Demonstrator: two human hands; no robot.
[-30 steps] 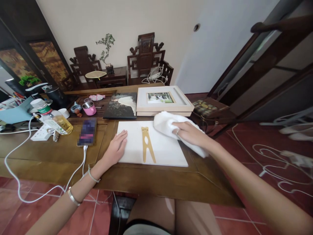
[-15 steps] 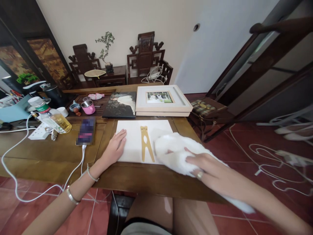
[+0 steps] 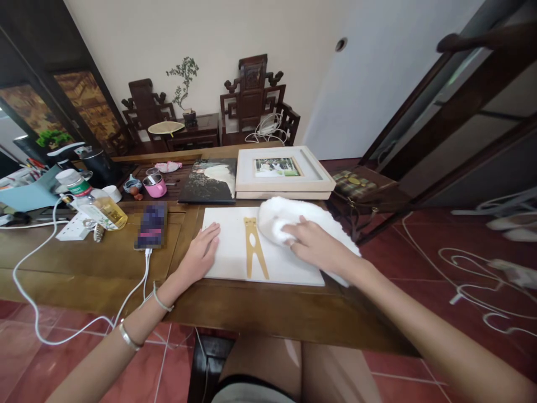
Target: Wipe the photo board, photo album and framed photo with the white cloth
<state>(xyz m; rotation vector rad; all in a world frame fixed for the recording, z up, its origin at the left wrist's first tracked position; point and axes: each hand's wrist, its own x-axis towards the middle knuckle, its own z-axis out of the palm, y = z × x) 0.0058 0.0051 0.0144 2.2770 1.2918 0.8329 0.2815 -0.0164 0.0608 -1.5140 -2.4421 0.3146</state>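
A white rectangular panel (image 3: pixel 226 254) lies flat on the wooden table. On its middle is a flat tan two-legged piece (image 3: pixel 253 246) with an oval hole and an animal-shaped top. My left hand (image 3: pixel 203 252) rests on the panel's left edge, fingers stretched out and holding nothing. Bunched under my right hand (image 3: pixel 312 243) is a fluffy white cloth (image 3: pixel 310 210), pressed on the panel's right part and covering its upper right corner. The fingers of that hand are curled into the cloth, and it drapes past the panel's right edge.
Behind the panel lie a dark photo panel (image 3: pixel 210 182) and stacked pale picture frames (image 3: pixel 285 187). To the left are a phone (image 3: pixel 151 226) on a white cable, a bottle (image 3: pixel 111 212), a power strip (image 3: pixel 72 228) and a pink cup (image 3: pixel 155 187). The table's front edge (image 3: pixel 272 330) is near my lap.
My right hand has moved with the cloth up and left, from the panel's lower right to its upper right. The lower right corner now shows. My left hand stays on the left edge.
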